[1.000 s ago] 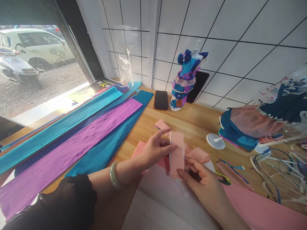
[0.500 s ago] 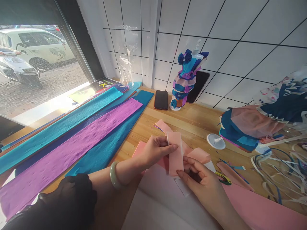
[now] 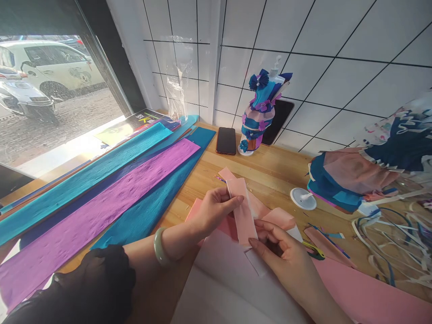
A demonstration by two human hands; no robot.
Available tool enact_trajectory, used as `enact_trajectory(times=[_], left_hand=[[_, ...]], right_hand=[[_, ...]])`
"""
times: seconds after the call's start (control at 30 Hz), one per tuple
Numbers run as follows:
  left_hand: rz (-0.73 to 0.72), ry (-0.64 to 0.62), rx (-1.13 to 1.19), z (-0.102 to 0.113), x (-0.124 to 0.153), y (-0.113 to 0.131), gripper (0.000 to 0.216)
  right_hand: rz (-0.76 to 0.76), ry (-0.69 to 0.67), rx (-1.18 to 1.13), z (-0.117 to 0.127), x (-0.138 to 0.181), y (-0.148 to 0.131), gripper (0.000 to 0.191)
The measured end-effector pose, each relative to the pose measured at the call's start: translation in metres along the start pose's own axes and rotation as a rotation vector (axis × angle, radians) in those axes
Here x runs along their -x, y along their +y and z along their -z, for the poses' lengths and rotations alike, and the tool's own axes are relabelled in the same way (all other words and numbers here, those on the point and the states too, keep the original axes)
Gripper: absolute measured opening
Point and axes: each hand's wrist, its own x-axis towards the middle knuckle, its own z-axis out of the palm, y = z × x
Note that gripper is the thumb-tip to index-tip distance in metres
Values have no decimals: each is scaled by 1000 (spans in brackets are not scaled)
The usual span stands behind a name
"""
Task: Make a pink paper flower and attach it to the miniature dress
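The left hand (image 3: 218,209) is closed on the upper part of a pink strip (image 3: 245,220), with the thumb laid across its front and the fingers curled behind. The forearm is stretched in from the lower left, ringed by a pale green bangle (image 3: 161,247) and covered by a black sleeve (image 3: 97,288). The strip's lower end is pinched by the right hand (image 3: 281,247), its thumb set in front and its forefinger reached along the far edge. The strip is held tilted, top leaning left, above a white sheet (image 3: 232,288) and some pink paper pieces (image 3: 280,218) on the wooden worktop (image 3: 209,168).

A yellow-and-green tool (image 3: 315,251) is partly hidden by the right hand. Farther right, a pink sheet (image 3: 374,290) and tangled ribbons (image 3: 388,243) are spread. A white round base with a peg (image 3: 303,199) is seen beyond the right hand.

To the left, a purple sheet (image 3: 135,189) is laid over a teal sheet (image 3: 162,202). At the back, a phone (image 3: 226,141) is placed beside a dressed figure (image 3: 258,117). A clear plastic wrapper (image 3: 177,96) is stood in the corner; its contents cannot be made out.
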Motion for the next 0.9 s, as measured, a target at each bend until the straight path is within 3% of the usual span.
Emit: enact_trajectory(times=[0.27,0.47,0.9], left_hand=[[-44,-60,-30,1,1,1,31],[-59,-179,-250,2,3,-3,35],[-33,-183,-279,0,3,-4,35]], right_hand=[[16,24,-78,-1,0,6,35],[11,31,-92,-2,0,5,35],[-2,88,-87,-3,-1,3,40]])
